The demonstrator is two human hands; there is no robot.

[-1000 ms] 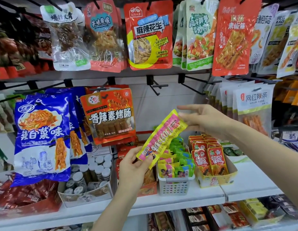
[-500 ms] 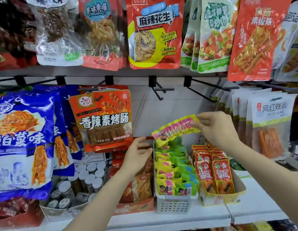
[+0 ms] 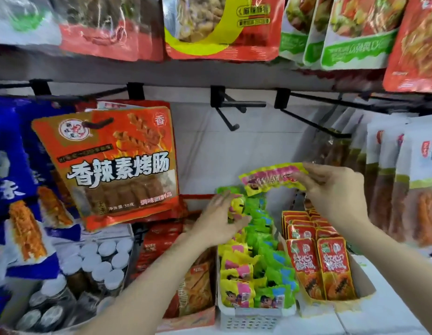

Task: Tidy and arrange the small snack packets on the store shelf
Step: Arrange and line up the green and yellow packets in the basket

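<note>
— Fingers (image 3: 304, 176) of the right hand (image 3: 335, 192) pinch one end of a long yellow-and-pink packet (image 3: 270, 178), so it hangs nearly level in the air above the back of the white basket (image 3: 256, 315). Is that the one being shelved?

— It looks so. The basket already holds rows of small yellow and green packets (image 3: 253, 274) standing on edge, and the held one is clear of them, not yet touching.

— And the left hand (image 3: 219, 221)?

— Its fingers are loosely spread, resting on the packets at the rear of the basket, grasping nothing that can be seen. It seems to press them aside to open a slot.

— How should the person go about it?

— Probably by keeping that gap open with the left hand while the right turns the packet upright and slides it down end first, face forward like its neighbours. A pinch at one corner gives little control, so the free end may flop and catch on the tops of the others.

— Any risk beside it?

— The cardboard tray of red packets (image 3: 319, 262) stands just beside the basket on the shelf (image 3: 379, 320), and the right wrist passes over it; a low sweep could tip those.
</note>
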